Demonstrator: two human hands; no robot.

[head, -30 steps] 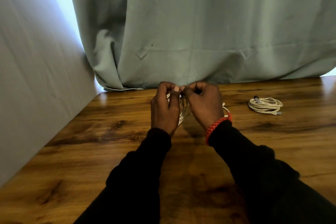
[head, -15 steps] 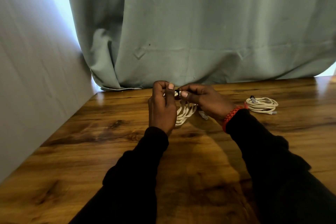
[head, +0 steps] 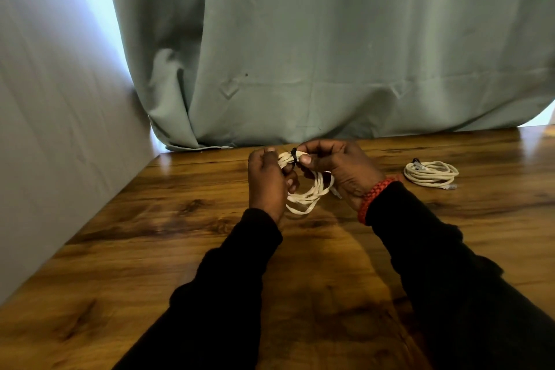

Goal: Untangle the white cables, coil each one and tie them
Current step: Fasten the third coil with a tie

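**Two white cables at the far end of a wooden desk, one in hand, one set down**

Item 1. Coiled white cable [head: 306,195], held up above the desk [head: 180,219] between both hands, near the far edge. Several loops hang in a rough ring below the hands. A black tie [head: 293,155] wraps the bundle at its top, where the strands are gathered together.

Item 2. Left hand [head: 267,183], back of the hand towards me, fingers [head: 289,182] curled round the left side of the coil, gripping the gathered strands just left of the black tie.

Item 3. Right hand [head: 339,168], thumb and forefinger pinching the bundle just right of the tie; the remaining fingers are curled in behind the loops. A red braided bracelet [head: 375,198] sits on the wrist. Both arms wear black sleeves [head: 228,294].

Item 4. Second white cable [head: 431,173], coiled into a flat oval and lying on the desk well apart to the right of the hands. A dark tie shows at its far left edge; a clear plug end pokes out at the near right.

Item 5. Grey-green curtain [head: 330,54] hanging behind the desk, its hem touching the far edge. Pale wall [head: 54,129] along the left side.
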